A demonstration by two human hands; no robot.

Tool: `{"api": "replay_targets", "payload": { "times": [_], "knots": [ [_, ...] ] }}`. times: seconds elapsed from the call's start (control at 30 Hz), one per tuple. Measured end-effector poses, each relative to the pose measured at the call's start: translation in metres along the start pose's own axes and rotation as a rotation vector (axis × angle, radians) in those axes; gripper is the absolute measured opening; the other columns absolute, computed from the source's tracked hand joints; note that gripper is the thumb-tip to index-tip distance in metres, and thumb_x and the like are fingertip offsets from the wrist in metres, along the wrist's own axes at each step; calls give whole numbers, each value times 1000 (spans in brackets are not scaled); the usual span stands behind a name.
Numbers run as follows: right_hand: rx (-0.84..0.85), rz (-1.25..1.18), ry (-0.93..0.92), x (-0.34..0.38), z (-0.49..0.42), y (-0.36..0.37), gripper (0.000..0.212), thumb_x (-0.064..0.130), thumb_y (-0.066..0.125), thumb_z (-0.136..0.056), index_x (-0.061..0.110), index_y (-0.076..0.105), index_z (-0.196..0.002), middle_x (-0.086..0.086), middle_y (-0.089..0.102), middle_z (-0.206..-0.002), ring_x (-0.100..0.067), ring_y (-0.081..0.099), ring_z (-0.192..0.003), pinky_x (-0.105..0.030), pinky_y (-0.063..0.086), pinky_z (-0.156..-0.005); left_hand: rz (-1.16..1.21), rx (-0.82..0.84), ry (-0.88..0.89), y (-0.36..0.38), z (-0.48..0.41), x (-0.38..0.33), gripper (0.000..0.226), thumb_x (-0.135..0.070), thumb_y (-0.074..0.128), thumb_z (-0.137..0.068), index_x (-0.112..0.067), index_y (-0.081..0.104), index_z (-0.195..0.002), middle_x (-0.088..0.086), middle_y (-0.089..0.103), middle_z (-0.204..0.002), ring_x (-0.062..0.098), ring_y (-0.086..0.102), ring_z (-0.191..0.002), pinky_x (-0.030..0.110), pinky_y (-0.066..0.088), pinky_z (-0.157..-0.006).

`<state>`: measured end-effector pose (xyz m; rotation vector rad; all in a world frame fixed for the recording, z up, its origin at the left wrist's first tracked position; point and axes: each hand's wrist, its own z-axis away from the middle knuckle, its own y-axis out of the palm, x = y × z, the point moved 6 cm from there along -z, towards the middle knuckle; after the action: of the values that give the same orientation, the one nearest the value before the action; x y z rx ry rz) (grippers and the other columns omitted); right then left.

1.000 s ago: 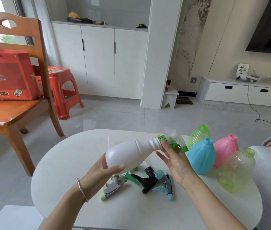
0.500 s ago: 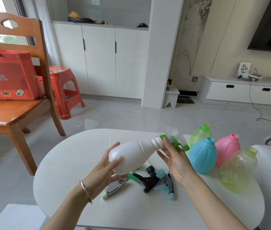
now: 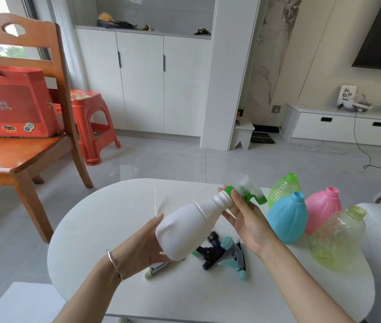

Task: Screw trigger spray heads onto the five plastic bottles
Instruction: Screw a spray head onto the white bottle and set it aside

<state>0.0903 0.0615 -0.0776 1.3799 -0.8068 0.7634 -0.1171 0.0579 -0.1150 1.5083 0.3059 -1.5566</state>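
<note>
Five bottles are in view; one is being fitted. The white bottle (image 3: 184, 227) is held above the tabletop (image 3: 114, 217), tilted with its neck up and away from the person. The left hand (image 3: 145, 248) grips its base, fingers curled round the bottom. The right hand (image 3: 245, 220) is at the neck of the white bottle. Thumb and forefinger pinch the green collar (image 3: 228, 191) of the clear spray head (image 3: 245, 187), and the remaining fingers are spread loose below the neck. The depth of thread engagement cannot be determined.

Recommended procedure:
1. Hold the base firmly against rotation.
2. Turn the collar only, not the trigger body.
3. Keep the collar square to the neck. If it binds early, back off and restart.
4. Stop at hand-tight.

To the right of the white bottle stand a blue bottle (image 3: 287, 217), pink bottle (image 3: 322, 208), ribbed green bottle (image 3: 282, 188) and yellow-green bottle (image 3: 338, 236), all uncapped. Beneath the white bottle lie a black head (image 3: 210, 249), teal head (image 3: 233, 255) and grey head (image 3: 156, 269).
</note>
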Motion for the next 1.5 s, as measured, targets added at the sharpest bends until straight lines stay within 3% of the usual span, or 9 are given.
{"api": "replay_targets", "payload": {
  "times": [0.2,0.37,0.6,0.77,0.9,1.03,1.23,1.37,1.5],
  "knots": [
    [229,202,99,-9,9,26,56,51,82,-58,16,72,-101,-6,71,-115,-18,63,-114,-28,53,-89,-83,103,-188,12,2,19,86,-62,81,-53,-10,64,-119,28,61,-122,37,67,-93,42,54,-82],
    [171,264,78,-12,10,29,62,57,84,-51,15,74,-96,-9,70,-118,-17,61,-117,-34,45,-99,-333,17,-127,5,6,8,93,-69,82,-34,-16,64,-108,4,76,-91,19,72,-81,27,56,-66],
    [147,327,64,-13,9,36,37,42,71,-70,15,75,-95,-6,71,-116,-14,61,-117,-43,34,-112,-421,-6,2,6,15,-7,58,-56,76,-58,-28,69,-108,2,74,-102,19,70,-94,27,55,-74],
    [206,392,31,-19,10,54,68,64,74,-62,21,68,-114,6,66,-125,-3,57,-119,-35,37,-107,-474,-70,64,-6,29,-13,50,-55,69,-64,-36,66,-111,1,72,-109,20,69,-100,27,54,-76],
    [250,440,174,-44,11,75,91,69,72,-57,34,44,-136,12,53,-138,-6,53,-124,-38,42,-106,-481,-293,187,-37,40,-31,53,-65,62,-66,-36,64,-109,-1,72,-108,18,68,-100,33,57,-81],
    [303,651,152,-68,2,122,70,58,73,-69,32,48,-130,7,55,-132,-7,59,-114,-31,50,-97,-334,-442,318,-75,51,-58,47,-71,55,-76,-37,64,-107,2,71,-108,23,68,-100,38,56,-80],
    [291,816,-27,-89,-42,194,65,52,77,-68,36,48,-124,15,57,-116,-3,58,-104,-18,50,-79,-339,-447,399,-131,58,-99,53,-66,44,-83,-27,55,-117,23,58,-122,38,57,-115,61,42,-100],
    [348,867,-63,-110,-80,216,64,39,81,-68,38,49,-124,19,57,-119,-2,62,-102,-24,54,-80,-417,-401,388,-168,57,-118,44,-47,43,-88,-32,46,-129,15,56,-128,28,54,-122,51,42,-105],
    [391,898,-63,-135,-120,227,70,27,81,-71,34,47,-131,15,54,-125,-5,61,-104,-15,51,-73,-533,-386,369,-203,48,-124,45,-25,50,-94,-25,39,-137,8,58,-129,18,57,-120,33,49,-98]
  ]
}}
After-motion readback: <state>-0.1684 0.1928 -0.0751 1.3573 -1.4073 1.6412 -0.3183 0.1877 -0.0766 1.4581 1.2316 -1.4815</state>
